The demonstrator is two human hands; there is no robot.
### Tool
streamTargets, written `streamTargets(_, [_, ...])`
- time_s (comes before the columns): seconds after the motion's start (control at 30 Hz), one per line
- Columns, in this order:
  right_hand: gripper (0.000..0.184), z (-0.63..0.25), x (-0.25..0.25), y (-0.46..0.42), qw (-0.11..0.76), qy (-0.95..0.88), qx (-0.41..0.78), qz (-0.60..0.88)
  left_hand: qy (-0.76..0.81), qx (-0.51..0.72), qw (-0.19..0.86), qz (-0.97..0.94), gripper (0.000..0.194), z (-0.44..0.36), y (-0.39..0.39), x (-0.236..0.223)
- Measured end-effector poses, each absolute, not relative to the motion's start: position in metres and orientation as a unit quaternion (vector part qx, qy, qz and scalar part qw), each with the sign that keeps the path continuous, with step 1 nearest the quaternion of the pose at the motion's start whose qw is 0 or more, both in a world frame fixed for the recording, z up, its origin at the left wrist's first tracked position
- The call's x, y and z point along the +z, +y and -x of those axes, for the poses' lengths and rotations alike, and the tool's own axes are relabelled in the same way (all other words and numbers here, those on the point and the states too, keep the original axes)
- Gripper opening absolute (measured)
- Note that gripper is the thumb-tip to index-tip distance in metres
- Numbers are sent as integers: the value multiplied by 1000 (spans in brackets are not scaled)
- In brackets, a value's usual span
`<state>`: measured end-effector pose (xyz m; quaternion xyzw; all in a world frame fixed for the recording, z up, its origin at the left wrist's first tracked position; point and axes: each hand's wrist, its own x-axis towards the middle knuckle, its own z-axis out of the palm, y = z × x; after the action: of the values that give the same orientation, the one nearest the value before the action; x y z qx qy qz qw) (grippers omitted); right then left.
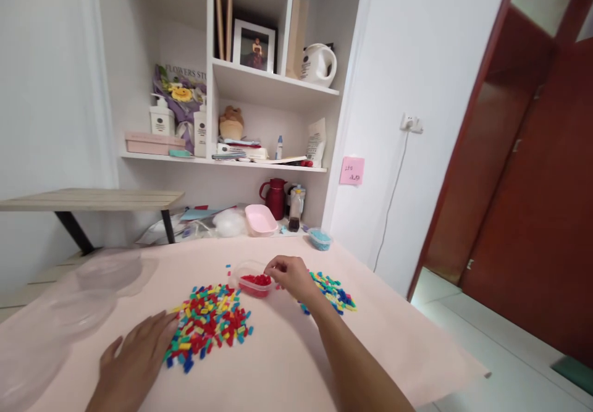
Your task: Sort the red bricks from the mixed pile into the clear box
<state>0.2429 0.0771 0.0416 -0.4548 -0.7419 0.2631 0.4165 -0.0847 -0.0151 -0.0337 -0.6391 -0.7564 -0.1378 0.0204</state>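
Note:
My right hand (291,274) is at the right rim of a clear plastic container (238,270), its fingers pinched together; whatever they hold is hidden. Inside the container lie many small red pieces (256,280). My left hand (139,350) rests flat on the table, fingers stretched out, with the fingertips at the left edge of a large pile of small mixed-colour plastic pieces (213,316). Red, yellow, green and blue ones lie jumbled there. A second pile (334,291), mostly blue, green and yellow, spreads to the right, partly behind my right wrist.
Clear empty containers (81,313) stand along the table's left side. At the back right corner is a tub of light blue pieces (319,239). Behind the table are a pink basin (260,220), a red jug (274,198) and white shelves (273,84). A wooden stand (92,199) is at left.

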Motion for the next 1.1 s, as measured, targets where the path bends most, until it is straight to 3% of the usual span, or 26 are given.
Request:
streamTargets(0.2, [28, -233, 27, 85, 435, -738, 189, 480, -777, -74, -22, 625, 59, 65, -30, -9])
streamTargets(0.47, [36, -250, 37, 51, 452, -707, 313, 444, -779, -137, -48, 610, 59, 65, -29, -13])
streamTargets(0.53, [39, -266, 41, 35, 428, -724, 280, 463, -780, -141, -47, 607, 59, 64, -30, -12])
streamTargets(0.63, [41, -304, 33, 8, 369, -762, 120, 518, -779, -150, -50, 607, 58, 61, -32, -10])
streamTargets(0.8, [38, -387, -29, -28, 231, -709, -142, 651, -776, -150, -56, 609, 57, 62, -32, -12])
streamTargets(0.93, [44, -424, -83, -41, 166, -705, -177, 666, -780, -146, -62, 606, 58, 67, -29, -16])
streamTargets(1.1, [47, -422, -89, -34, 125, -758, -113, 630, -787, -128, -66, 599, 59, 70, -25, -14])
